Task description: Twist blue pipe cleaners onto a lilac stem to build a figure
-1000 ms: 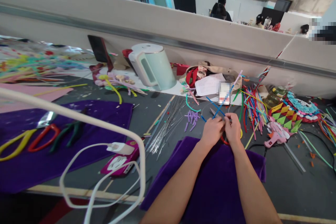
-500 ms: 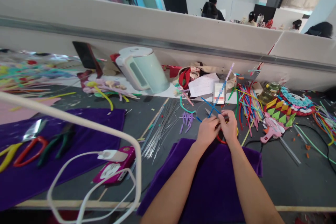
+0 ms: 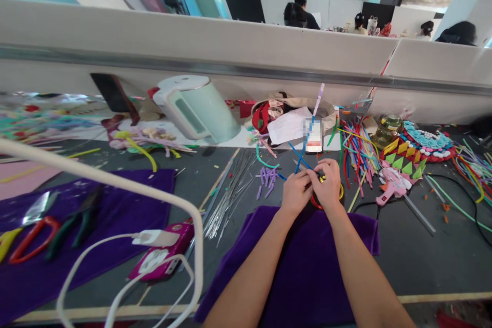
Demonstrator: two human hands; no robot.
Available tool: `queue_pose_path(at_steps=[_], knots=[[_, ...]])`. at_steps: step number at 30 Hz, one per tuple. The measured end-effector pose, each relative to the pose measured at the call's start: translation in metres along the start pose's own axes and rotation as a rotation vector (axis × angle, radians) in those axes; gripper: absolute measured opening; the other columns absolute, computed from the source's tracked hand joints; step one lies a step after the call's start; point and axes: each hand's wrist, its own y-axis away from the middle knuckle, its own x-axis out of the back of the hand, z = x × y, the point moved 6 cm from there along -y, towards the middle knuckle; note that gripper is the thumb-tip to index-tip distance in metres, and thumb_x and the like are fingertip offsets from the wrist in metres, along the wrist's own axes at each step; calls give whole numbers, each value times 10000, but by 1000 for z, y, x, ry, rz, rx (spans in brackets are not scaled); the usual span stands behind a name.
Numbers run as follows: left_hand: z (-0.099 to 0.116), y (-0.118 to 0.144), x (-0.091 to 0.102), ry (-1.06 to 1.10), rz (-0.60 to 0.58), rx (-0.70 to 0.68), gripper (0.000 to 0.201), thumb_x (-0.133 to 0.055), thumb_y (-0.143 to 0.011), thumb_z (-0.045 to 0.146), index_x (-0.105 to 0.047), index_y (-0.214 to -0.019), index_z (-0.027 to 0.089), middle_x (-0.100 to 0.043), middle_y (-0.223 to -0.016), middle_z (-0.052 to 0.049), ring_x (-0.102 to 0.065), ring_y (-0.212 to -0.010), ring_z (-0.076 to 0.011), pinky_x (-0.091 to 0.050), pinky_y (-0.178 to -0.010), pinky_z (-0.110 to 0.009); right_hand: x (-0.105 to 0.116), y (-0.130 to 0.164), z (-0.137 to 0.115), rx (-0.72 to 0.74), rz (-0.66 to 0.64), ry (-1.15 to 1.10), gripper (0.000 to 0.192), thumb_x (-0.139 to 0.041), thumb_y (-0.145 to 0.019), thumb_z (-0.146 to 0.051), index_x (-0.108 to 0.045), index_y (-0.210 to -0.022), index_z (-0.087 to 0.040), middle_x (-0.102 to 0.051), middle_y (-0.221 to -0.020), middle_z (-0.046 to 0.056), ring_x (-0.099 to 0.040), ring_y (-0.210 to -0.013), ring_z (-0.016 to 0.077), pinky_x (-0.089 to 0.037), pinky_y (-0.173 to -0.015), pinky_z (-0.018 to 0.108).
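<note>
Head view: the left hand (image 3: 296,193) and right hand (image 3: 327,184) meet right of centre in the frame. Both grips are closed on crossed blue chenille stems (image 3: 303,148), which project upward from the fingers; the fingertip contact is partly hidden. Scissors (image 3: 315,202) with red and yellow handles lie beneath the hands. Short purple chenille pieces (image 3: 266,179) lie just left. Purple cloth (image 3: 307,277) covers the tabletop (image 3: 415,261) at lower centre.

No legible text or signs.
</note>
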Motion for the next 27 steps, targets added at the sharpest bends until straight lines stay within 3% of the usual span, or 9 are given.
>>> queue_pose_path(at_steps=[7, 11, 16, 20, 27], knots=[[2, 1, 2, 29, -14, -7, 179, -495, -825, 217, -661, -764, 191, -642, -809, -41, -585, -741, -167, -368, -647, -277, -3, 4, -4, 109, -32, 76, 150, -576, -799, -247, -551, -660, -196, -513, -969, 78, -494, -945, 200, -443, -815, 346], [-2, 2, 4, 71, 27, 22, 206, -485, -826, 220, -641, -695, 195, -624, -762, -29, -572, -694, -155, -364, -623, -264, -4, 8, -9, 203, -47, 97, 99, -552, -800, -215, -620, -729, -202, -527, -1067, 89, -503, -912, 197, -459, -787, 348], [-14, 2, 6, 157, 92, 110, 239, -468, -831, 236, -619, -653, 187, -595, -728, -16, -563, -681, -140, -378, -612, -242, -8, 13, -17, 291, -101, -2, 195, -486, -819, -149, -659, -883, -212, -566, -1004, 80, -535, -937, 188, -477, -798, 333], [-20, 0, 11, 165, 152, 178, 209, -483, -825, 262, -641, -711, 187, -578, -703, -6, -543, -668, -136, -366, -592, -236, -10, 14, -18, 265, -95, -31, 270, -441, -876, -165, -645, -1042, -225, -595, -985, 81, -560, -944, 175, -486, -813, 322], [-22, 0, 17, 88, 186, 199, 194, -499, -825, 242, -651, -718, 189, -597, -722, -11, -550, -677, -139, -352, -597, -251, -16, 17, -22, 201, -121, -36, 246, -449, -888, -232, -609, -1074, -219, -616, -995, 86, -574, -963, 190, -495, -835, 348]])
